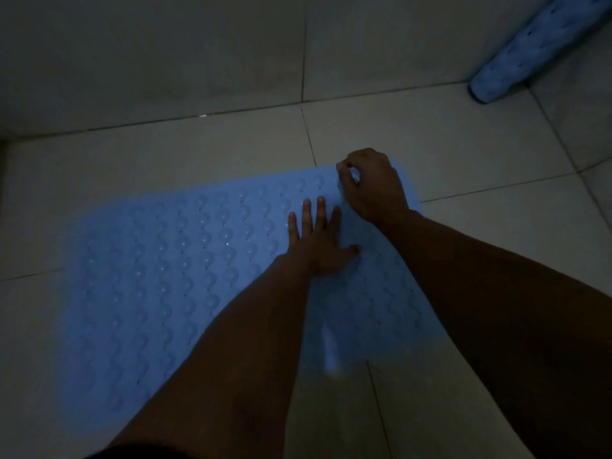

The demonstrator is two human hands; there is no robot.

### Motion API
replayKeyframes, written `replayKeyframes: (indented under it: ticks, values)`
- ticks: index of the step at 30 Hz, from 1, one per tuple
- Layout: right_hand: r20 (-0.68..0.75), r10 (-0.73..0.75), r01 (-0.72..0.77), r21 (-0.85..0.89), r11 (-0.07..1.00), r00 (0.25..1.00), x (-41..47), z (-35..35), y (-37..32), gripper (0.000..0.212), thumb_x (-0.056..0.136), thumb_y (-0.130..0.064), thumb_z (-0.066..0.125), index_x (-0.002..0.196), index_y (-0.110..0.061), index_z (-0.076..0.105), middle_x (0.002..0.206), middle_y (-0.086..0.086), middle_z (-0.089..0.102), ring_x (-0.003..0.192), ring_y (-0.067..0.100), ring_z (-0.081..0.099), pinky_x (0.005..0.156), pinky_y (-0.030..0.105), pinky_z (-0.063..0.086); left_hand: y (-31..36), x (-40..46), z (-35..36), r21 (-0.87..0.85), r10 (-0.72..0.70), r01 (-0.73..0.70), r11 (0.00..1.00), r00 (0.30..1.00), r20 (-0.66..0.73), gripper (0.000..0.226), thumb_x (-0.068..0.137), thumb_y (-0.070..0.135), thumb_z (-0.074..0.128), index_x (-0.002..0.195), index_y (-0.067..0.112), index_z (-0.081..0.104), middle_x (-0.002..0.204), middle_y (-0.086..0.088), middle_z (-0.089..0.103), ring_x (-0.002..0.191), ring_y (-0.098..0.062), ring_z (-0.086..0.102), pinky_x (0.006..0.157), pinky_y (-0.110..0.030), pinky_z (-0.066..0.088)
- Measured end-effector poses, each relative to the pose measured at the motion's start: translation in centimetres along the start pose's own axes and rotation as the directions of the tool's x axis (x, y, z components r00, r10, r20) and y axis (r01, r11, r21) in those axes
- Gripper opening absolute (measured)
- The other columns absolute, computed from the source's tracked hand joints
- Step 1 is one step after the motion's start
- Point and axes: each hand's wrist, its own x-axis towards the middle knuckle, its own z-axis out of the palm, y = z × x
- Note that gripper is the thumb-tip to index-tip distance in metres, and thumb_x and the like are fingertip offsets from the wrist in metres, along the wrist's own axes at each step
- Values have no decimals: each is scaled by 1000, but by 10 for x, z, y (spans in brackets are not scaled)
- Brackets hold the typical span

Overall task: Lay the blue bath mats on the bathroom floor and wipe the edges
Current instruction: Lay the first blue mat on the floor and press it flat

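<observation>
Now the blue mat (pixel 185 266) lies flat on the tiled floor (pixel 480 154). Left hand (pixel 318 246) presses it with straight, spread fingers; right hand (pixel 371 183) pinches its far edge (fingers curled). A rolled mat (pixel 536 48) leans far right.

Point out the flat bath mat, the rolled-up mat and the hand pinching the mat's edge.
flat bath mat (pixel 172 276): head view, bumpy middle surface.
rolled-up mat (pixel 536 44): head view, middle of the roll.
right hand (pixel 374 183): head view, back of the hand.
</observation>
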Motion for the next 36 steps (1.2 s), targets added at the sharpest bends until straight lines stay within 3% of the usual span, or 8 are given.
replayKeyframes:
  ticks: [2,4,7,12,15,19,29,36]
  values:
    - [31,13,-12,-23,1000,999,0,-9,-18,33,100,-40,48,102,-16,71,110,9,66,112,33,57,91,42,47,-3,-7,-18,-123,16,-23,992,998,-53,75,100,57,45,162,23,19,172,-7,2,158,-30,-7,126,-53,2]
    - [59,5,-3,-43,999,998,-1,-12,-35,30,101,-38,49,105,-17,70,115,9,65,114,33,55,92,43,45,-10,-21,-28,-224,11,-64,972,973,-230,56,101,36,51,153,18,43,160,-11,39,154,-34,21,119,-49,28]
    - [146,17,-12,-36,999,989,-12,0,-57,30,101,-36,47,109,-16,69,118,11,65,114,33,56,94,44,46,-31,-49,-28,-156,-55,-10,988,912,-407,49,94,32,43,139,16,58,144,-11,58,148,-39,34,113,-52,39]
    - [190,-100,103,-4,995,977,-59,46,-77,50,99,-41,41,132,-9,61,133,18,61,129,36,53,105,50,46,-79,-80,-36,-102,-186,157,982,877,-443,62,87,34,31,141,17,56,150,-10,52,152,-37,25,115,-52,33]
    - [391,-39,104,-145,984,920,-85,81,-78,71,102,-53,30,157,-7,29,165,21,21,154,37,14,123,56,17,-103,-88,-38,-60,-215,212,975,853,-475,53,93,28,44,144,18,53,153,-9,48,153,-37,22,114,-53,32]
    - [327,-69,159,-258,953,943,-103,100,-72,87,99,-67,21,161,-7,8,169,16,0,156,31,-6,126,53,4,-116,-88,-37,4,-198,227,974,859,-472,55,92,28,49,146,18,50,156,-9,45,154,-37,20,114,-54,31]
    - [292,-58,137,-259,956,955,-103,106,-68,87,99,-67,24,161,-8,7,170,11,-1,157,24,-7,126,52,6,-124,-70,-40,-20,-239,262,965,841,-485,59,93,33,39,149,18,46,159,-9,40,155,-36,16,117,-54,28]
    - [426,34,101,-290,952,904,-93,96,-78,88,97,-69,20,161,-10,5,170,9,-3,157,26,-7,126,51,1,-126,-84,-48,-10,-282,310,951,849,-446,56,99,32,46,154,21,38,165,-6,31,157,-33,7,121,-52,23]
